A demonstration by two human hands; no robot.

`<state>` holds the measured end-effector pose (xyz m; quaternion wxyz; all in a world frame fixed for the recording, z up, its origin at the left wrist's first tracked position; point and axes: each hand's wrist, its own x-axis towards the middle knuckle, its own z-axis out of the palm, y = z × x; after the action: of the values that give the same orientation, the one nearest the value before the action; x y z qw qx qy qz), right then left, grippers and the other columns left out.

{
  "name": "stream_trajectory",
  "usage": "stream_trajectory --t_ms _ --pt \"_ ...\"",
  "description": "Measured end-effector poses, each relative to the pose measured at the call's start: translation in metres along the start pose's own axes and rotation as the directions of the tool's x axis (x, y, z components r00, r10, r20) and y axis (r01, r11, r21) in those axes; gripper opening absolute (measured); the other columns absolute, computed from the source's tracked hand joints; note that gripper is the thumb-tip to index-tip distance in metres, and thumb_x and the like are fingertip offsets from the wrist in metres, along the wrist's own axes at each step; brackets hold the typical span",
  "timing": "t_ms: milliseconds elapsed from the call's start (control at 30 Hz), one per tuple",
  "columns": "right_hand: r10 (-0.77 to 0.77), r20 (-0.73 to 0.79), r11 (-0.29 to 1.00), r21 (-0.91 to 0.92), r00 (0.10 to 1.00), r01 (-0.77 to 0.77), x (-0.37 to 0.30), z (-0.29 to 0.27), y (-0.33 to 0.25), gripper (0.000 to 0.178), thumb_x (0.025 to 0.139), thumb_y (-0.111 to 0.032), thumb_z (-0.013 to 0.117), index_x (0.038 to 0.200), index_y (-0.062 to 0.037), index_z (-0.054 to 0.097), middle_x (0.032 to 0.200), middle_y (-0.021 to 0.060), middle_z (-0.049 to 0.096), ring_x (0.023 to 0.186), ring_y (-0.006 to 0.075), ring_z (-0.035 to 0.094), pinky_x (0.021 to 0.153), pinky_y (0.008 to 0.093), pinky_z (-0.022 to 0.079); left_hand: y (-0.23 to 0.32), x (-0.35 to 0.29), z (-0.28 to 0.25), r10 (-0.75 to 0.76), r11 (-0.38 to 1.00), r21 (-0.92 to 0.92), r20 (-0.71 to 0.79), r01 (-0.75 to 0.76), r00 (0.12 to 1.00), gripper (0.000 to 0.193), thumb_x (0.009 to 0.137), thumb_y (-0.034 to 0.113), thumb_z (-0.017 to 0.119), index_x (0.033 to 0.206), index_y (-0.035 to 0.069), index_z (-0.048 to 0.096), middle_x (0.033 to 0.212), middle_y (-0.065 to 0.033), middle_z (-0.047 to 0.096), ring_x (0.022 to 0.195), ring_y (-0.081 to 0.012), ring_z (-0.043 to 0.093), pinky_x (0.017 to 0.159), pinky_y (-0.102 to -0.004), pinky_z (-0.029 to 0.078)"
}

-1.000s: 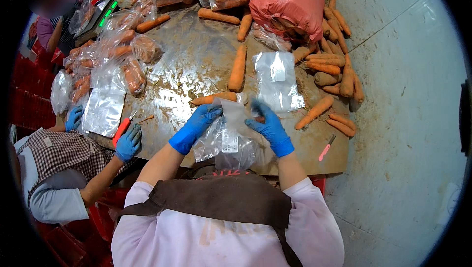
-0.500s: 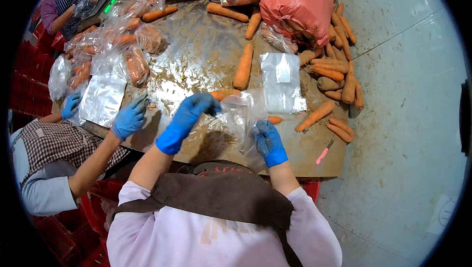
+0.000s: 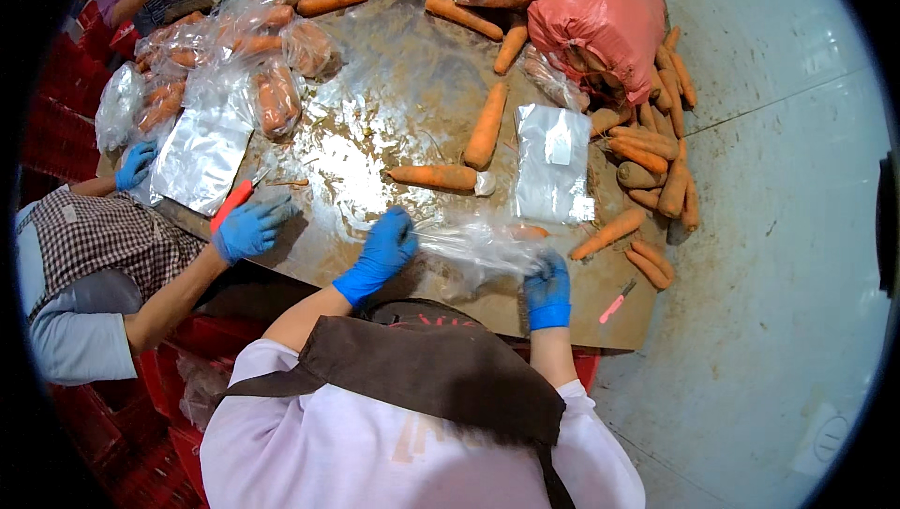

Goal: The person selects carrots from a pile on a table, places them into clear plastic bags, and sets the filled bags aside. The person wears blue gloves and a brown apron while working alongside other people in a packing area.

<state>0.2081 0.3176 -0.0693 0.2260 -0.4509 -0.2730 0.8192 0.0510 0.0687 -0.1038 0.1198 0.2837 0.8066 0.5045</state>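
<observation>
A clear plastic bag (image 3: 478,248) is stretched between my two blue-gloved hands, low over the near side of the table. My left hand (image 3: 379,254) is closed on its left end, and my right hand (image 3: 547,289) pinches the right end. Behind the bag a carrot (image 3: 433,177) lies crosswise with a white scrap at its tip, and a larger carrot (image 3: 486,127) points away from me. Part of another carrot (image 3: 532,231) shows from behind the bag. A stack of flat clear bags (image 3: 551,167) lies beyond my right hand.
A pink-handled knife (image 3: 616,305) lies near the right front edge. Loose carrots (image 3: 656,157) and a red sack (image 3: 600,17) are at the right. Bagged carrots (image 3: 277,97) fill the far left. A co-worker's gloved hand (image 3: 251,228) has a red-handled knife (image 3: 232,202) beside it.
My left hand has come down nearer to me, and the bag is now pulled out sideways between both hands. The co-worker's red-handled knife has come into sight.
</observation>
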Motion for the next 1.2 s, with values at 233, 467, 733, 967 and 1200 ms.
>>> stream_trajectory --t_ms 233,467,733,967,1200 --pt "-0.196 0.256 0.932 -0.252 0.946 0.262 -0.008 0.04 0.016 0.008 0.08 -0.012 0.058 0.075 -0.0062 0.058 0.069 0.0006 0.055 0.062 0.0131 0.053 0.059 0.0276 0.047 0.079 0.006 -0.049 0.108 0.987 0.113 0.024 -0.11 0.994 0.049 0.068 0.016 0.07 0.111 0.005 0.048 0.104 -0.0174 0.05 0.098 -0.0354 0.05 0.084 -0.0396 0.042" --pt "0.151 0.843 0.46 -0.522 0.516 0.718 -0.053 0.143 0.033 0.014 0.077 -0.01 0.067 0.075 -0.0032 0.055 0.072 -0.0038 0.049 0.067 0.0074 0.045 0.061 0.0226 0.04 0.049 -0.004 -0.07 0.219 0.968 0.152 -0.143 -0.198 0.965 0.016 0.067 0.005 0.06 0.083 0.005 0.06 0.087 -0.0119 0.054 0.087 -0.0306 0.051 0.074 -0.0378 0.041" --pt "-0.332 0.619 0.267 -0.662 0.712 0.7 0.176 0.14 0.049 0.044 0.074 -0.032 0.067 0.099 0.0002 0.054 0.101 0.0221 0.058 0.089 0.0341 0.057 0.077 0.0396 0.045 -0.018 -0.08 -0.09 -0.153 0.985 -0.1 -0.163 0.138 0.975 0.025 0.072 0.003 0.054 0.096 0.002 0.059 0.089 -0.0154 0.053 0.084 -0.0306 0.054 0.075 -0.0336 0.043" --pt "-0.158 0.528 0.558 -0.649 0.834 0.517 0.208 0.142 0.053 0.058 0.074 -0.026 0.065 0.119 0.0024 0.042 0.103 0.0197 0.055 0.091 0.0321 0.057 0.079 0.0412 0.048 0.037 -0.062 -0.105 -0.221 0.97 -0.103 0.011 0.221 0.975 0.031 0.066 -0.001 0.059 0.096 0.005 0.059 0.093 -0.0109 0.054 0.089 -0.0244 0.054 0.079 -0.0317 0.043" --pt "0.32 0.753 0.918 -0.098 0.574 -0.383 0.055 0.115 0.009 0.074 0.073 -0.024 0.065 0.133 -0.0023 0.028 0.105 0.0182 0.054 0.082 0.0311 0.057 0.071 0.0414 0.049 0.045 -0.061 -0.118 -0.279 0.865 -0.383 0.169 0.324 0.945 0.038 0.063 -0.005 0.054 0.1 0.004 0.057 0.1 -0.0056 0.055 0.098 -0.0158 0.051 0.084 -0.0263 0.04"
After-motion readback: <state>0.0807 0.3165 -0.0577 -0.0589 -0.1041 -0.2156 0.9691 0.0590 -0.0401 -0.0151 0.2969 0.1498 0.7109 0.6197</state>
